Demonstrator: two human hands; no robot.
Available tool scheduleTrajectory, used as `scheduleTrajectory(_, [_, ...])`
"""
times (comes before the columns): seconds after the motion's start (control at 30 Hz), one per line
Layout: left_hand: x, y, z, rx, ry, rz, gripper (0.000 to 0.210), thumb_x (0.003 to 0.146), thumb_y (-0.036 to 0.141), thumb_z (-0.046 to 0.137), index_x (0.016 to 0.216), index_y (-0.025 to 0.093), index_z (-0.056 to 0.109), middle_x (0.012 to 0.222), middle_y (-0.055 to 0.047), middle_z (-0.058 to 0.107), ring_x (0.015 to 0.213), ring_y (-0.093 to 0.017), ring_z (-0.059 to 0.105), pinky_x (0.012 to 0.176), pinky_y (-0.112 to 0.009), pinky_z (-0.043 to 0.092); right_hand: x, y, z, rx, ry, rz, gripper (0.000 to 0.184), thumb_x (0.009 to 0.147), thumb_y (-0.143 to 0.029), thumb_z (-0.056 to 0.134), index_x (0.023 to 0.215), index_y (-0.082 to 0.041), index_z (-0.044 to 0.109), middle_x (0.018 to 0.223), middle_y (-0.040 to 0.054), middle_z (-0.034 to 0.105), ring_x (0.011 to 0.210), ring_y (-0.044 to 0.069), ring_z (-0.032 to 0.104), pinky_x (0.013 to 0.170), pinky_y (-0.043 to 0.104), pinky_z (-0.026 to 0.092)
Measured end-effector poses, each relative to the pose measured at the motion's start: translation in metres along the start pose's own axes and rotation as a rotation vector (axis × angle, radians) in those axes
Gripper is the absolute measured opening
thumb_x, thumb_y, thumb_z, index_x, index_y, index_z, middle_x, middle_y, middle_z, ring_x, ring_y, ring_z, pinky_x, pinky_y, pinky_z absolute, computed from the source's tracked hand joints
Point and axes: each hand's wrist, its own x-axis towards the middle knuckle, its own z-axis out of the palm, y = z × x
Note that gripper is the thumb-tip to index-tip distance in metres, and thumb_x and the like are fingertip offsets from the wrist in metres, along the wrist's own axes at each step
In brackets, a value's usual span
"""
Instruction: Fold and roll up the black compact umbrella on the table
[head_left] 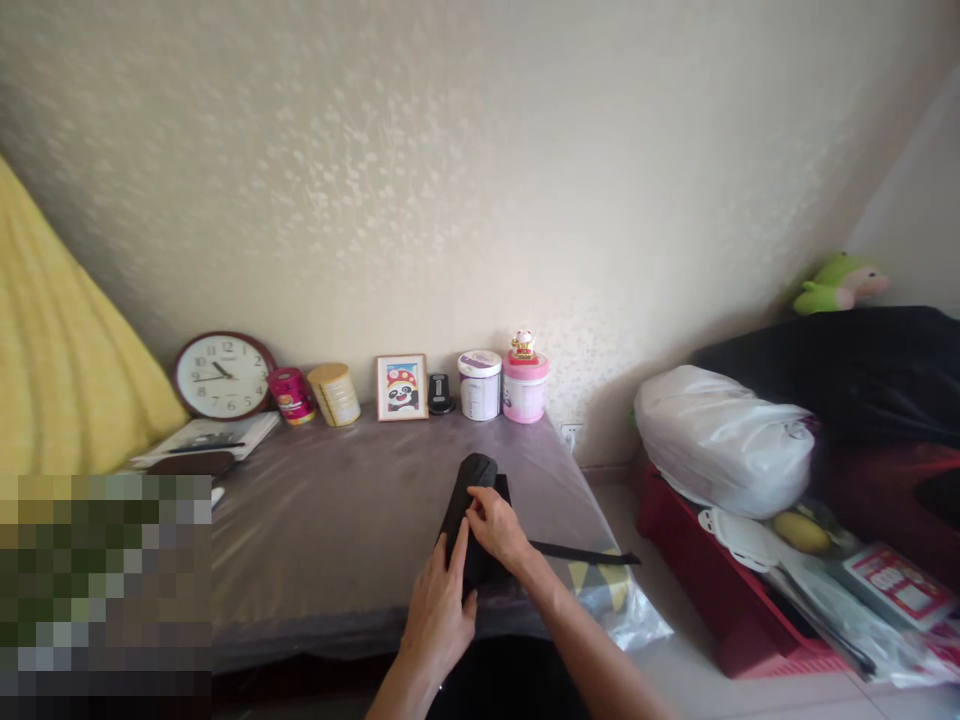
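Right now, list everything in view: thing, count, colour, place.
black pouch: 1, black, on the table near its front edge, under both hands
black strap: 1, black, lying to the right of the pouch
table: 1, grey-purple glossy top, centre
wall clock: 1, dark-red rim and white face, leaning at the wall, back left
tins: 4, magenta, gold, white, pink, along the wall
framed picture: 1, wood frame, back centre
white bag: 1, white, right of the table
red crate: 1, red, floor right
green plush toy: 1, green, far right
left hand: 1, flat against the pouch
right hand: 1, fingers pinching the pouch
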Motion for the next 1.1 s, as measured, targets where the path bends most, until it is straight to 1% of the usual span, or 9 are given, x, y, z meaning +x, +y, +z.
scheduleTrajectory(0.13, [0.0, -0.004, 0.003, 0.056, -0.026, -0.04, 0.071, 0.073, 0.012, 0.043, 0.139, 0.018, 0.019, 0.139, -0.015, 0.034, 0.128, -0.028, 0.036, 0.1, -0.043, 0.035, -0.008, -0.009, -0.004, 0.039, 0.013, -0.083, 0.029, 0.077, -0.01, 0.048, 0.102, -0.015, 0.062, 0.084, 0.0054, 0.062, 0.075, 0.015, 0.059, 0.072, 0.027, 0.048])
scheduleTrajectory(0.23, [0.001, -0.011, 0.008, -0.014, 0.012, -0.003, 0.068, 0.074, 0.013, 0.04, 0.139, 0.015, 0.019, 0.139, -0.014, 0.034, 0.129, -0.026, 0.034, 0.103, -0.041, 0.034, -0.016, -0.014, -0.007, 0.044, 0.037, -0.241, 0.025, 0.086, -0.016, 0.043, 0.098, -0.019, 0.064, 0.094, 0.0056, 0.064, 0.089, 0.015, 0.058, 0.083, 0.029, 0.046])
scheduleTrajectory(0.33, [0.001, -0.017, 0.013, -0.068, 0.043, 0.016, 0.067, 0.075, 0.014, 0.038, 0.138, 0.013, 0.018, 0.139, -0.013, 0.034, 0.129, -0.024, 0.035, 0.104, -0.04, 0.033, -0.017, -0.012, -0.005, -0.039, 0.015, -0.387, 0.025, 0.09, -0.022, 0.042, 0.102, -0.021, 0.064, 0.111, 0.006, 0.063, 0.114, 0.018, 0.049, 0.1, 0.037, 0.035])
scheduleTrajectory(0.4, [0.0, -0.018, 0.015, -0.076, 0.058, 0.019, 0.068, 0.075, 0.014, 0.038, 0.139, 0.013, 0.015, 0.14, -0.013, 0.033, 0.129, -0.023, 0.034, 0.105, -0.039, 0.033, -0.011, -0.005, -0.001, -0.093, -0.016, -0.405, 0.026, 0.091, -0.024, 0.041, 0.106, -0.023, 0.063, 0.116, 0.0054, 0.062, 0.123, 0.019, 0.042, 0.105, 0.043, 0.026])
scheduleTrajectory(0.53, [-0.002, -0.016, 0.018, -0.031, 0.043, -0.012, 0.071, 0.074, 0.014, 0.038, 0.14, 0.015, 0.012, 0.139, -0.012, 0.034, 0.129, -0.022, 0.034, 0.105, -0.038, 0.032, 0.015, 0.011, 0.007, -0.138, -0.057, -0.35, 0.028, 0.092, -0.025, 0.038, 0.105, -0.024, 0.063, 0.115, 0.0041, 0.063, 0.124, 0.018, 0.041, 0.107, 0.045, 0.018])
scheduleTrajectory(0.77, [-0.002, -0.009, 0.017, 0.012, -0.017, -0.072, 0.073, 0.071, 0.011, 0.037, 0.14, 0.012, 0.012, 0.141, -0.013, 0.033, 0.13, -0.021, 0.033, 0.106, -0.036, 0.029, 0.057, 0.028, 0.011, -0.189, -0.054, -0.209, 0.029, 0.091, -0.024, 0.038, 0.102, -0.026, 0.064, 0.119, 0.0027, 0.061, 0.124, 0.018, 0.04, 0.106, 0.045, 0.018])
scheduleTrajectory(0.93, [0.0, -0.005, 0.012, 0.013, -0.033, -0.074, 0.074, 0.07, 0.01, 0.037, 0.14, 0.011, 0.013, 0.14, -0.015, 0.033, 0.129, -0.023, 0.034, 0.105, -0.038, 0.031, 0.068, 0.041, -0.006, 0.008, 0.096, 0.123, 0.027, 0.086, -0.025, 0.044, 0.107, -0.018, 0.061, 0.123, 0.01, 0.056, 0.119, 0.02, 0.046, 0.104, 0.038, 0.026])
scheduleTrajectory(1.0, [0.0, -0.004, 0.01, 0.0, -0.028, -0.066, 0.074, 0.071, 0.01, 0.037, 0.14, 0.011, 0.012, 0.139, -0.015, 0.034, 0.128, -0.023, 0.035, 0.104, -0.039, 0.032, 0.064, 0.051, -0.018, 0.067, 0.142, 0.24, 0.029, 0.087, -0.025, 0.04, 0.107, -0.015, 0.059, 0.117, 0.0128, 0.059, 0.114, 0.021, 0.049, 0.101, 0.038, 0.03])
scheduleTrajectory(1.1, [0.0, -0.005, 0.008, -0.054, -0.013, -0.065, 0.073, 0.072, 0.011, 0.038, 0.14, 0.014, 0.013, 0.138, -0.013, 0.035, 0.127, -0.023, 0.037, 0.104, -0.038, 0.032, 0.048, 0.065, -0.033, 0.159, 0.133, 0.357, 0.029, 0.085, -0.023, 0.038, 0.103, -0.016, 0.059, 0.102, 0.0101, 0.065, 0.098, 0.019, 0.058, 0.089, 0.036, 0.042])
